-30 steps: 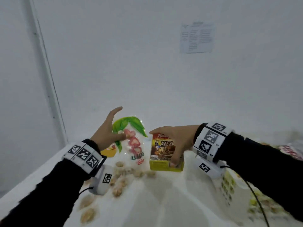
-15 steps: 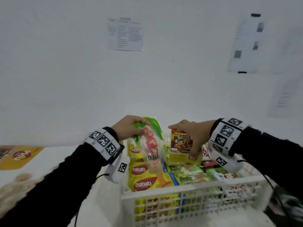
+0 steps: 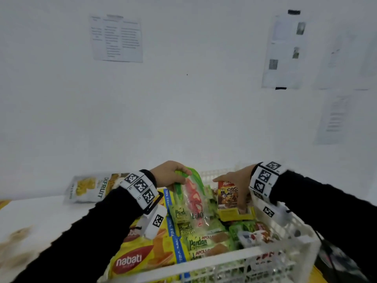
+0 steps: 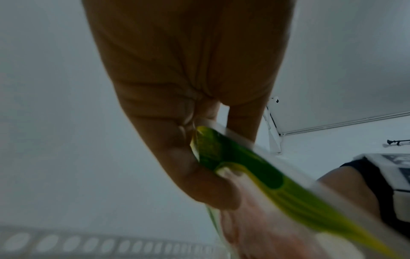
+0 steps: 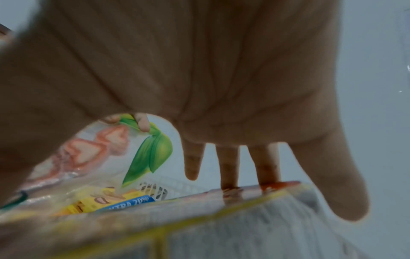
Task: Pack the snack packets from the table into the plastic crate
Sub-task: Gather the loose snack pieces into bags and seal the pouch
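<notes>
My left hand [image 3: 179,177] pinches the top of a clear packet [image 3: 194,201] printed with green leaves and red strawberries; the left wrist view shows my thumb and fingers [image 4: 224,189] closed on its green corner [image 4: 248,168]. The packet's lower end touches the packets in the white plastic crate [image 3: 234,256]. My right hand [image 3: 232,186] grips a yellow Coco Pops box [image 3: 227,201], thumb on the top, fingers down its right side. The box stands tilted on the crate's contents at the back right. In the right wrist view the fingers [image 5: 228,168] reach over the box [image 5: 199,219].
The crate holds yellow nabati packets [image 3: 132,260], green pandan packets [image 3: 202,242] and a red and white packet [image 3: 255,235]. A jackfruit packet [image 3: 89,187] lies on the white table [image 3: 51,217] to the left. A white wall with papers stands close behind.
Both hands picked up the strawberry packet and the box from the table, carried them right over the crate, and have lowered them onto its contents.
</notes>
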